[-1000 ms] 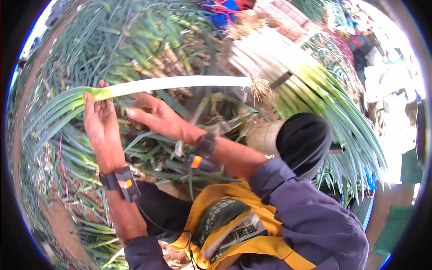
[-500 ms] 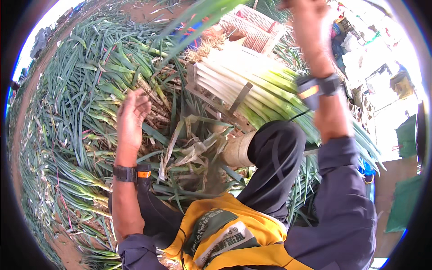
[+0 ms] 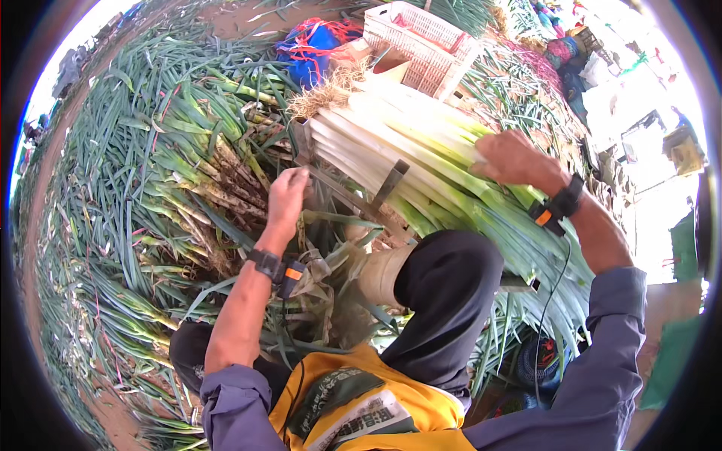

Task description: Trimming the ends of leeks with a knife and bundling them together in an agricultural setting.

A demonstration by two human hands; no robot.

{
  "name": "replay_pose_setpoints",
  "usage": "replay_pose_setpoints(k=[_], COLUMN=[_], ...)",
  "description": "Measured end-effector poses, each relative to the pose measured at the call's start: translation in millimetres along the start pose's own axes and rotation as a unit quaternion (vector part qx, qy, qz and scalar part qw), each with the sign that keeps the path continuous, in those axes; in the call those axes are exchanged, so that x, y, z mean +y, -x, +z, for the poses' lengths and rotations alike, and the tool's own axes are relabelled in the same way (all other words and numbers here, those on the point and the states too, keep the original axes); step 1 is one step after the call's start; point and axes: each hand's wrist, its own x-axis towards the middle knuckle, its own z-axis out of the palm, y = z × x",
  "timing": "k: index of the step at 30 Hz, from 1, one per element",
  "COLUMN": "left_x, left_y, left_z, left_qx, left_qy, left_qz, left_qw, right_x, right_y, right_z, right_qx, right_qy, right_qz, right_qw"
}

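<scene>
Leeks (image 3: 398,128) with white stalks lie side by side in a metal rack (image 3: 391,180), roots at the far left, green leaves spreading to the right. Over the pile, my right hand (image 3: 515,158) is closed at the green part of a leek on the upper side. My left hand (image 3: 288,197) is closed beside the left end of the rack, its fingers curled in; whatever they may hold is hidden. Just left of that hand lie uncleaned leeks (image 3: 226,169) with soil-brown stalks.
A broad heap of green leaves (image 3: 98,165) covers the ground at left. Beyond the rack stand a pale plastic crate (image 3: 421,49) and a blue bundle with red ties (image 3: 316,49). Peeled husks (image 3: 323,263) lie by my boot (image 3: 383,276), below the rack.
My right hand has come down from the top of the view onto the pile; the leek held up there earlier is down. My left hand has moved right toward the rack, its fingers now curled.
</scene>
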Motion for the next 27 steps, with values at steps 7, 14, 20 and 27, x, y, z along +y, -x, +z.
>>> replay_pose_setpoints(k=[7,14,20,27], left_x=[12,53,29,35], left_y=[-63,-108,-124,-115], left_z=[76,147,151,157], left_qx=[0.026,0.025,0.077,0.106], left_qy=[-0.118,-0.183,-0.353,-0.399], left_qz=[0.294,0.417,0.464,0.454], left_qw=[0.948,0.890,0.809,0.790], right_x=[0,-10,3,15], right_y=[-35,-65,-25,2], right_z=[15,29,13,37], right_qx=[0.067,0.047,0.023,0.148], right_qy=[-0.152,-0.099,-0.156,-0.152], right_qz=[-0.035,-0.046,-0.038,-0.043], right_qw=[0.986,0.993,0.987,0.976])
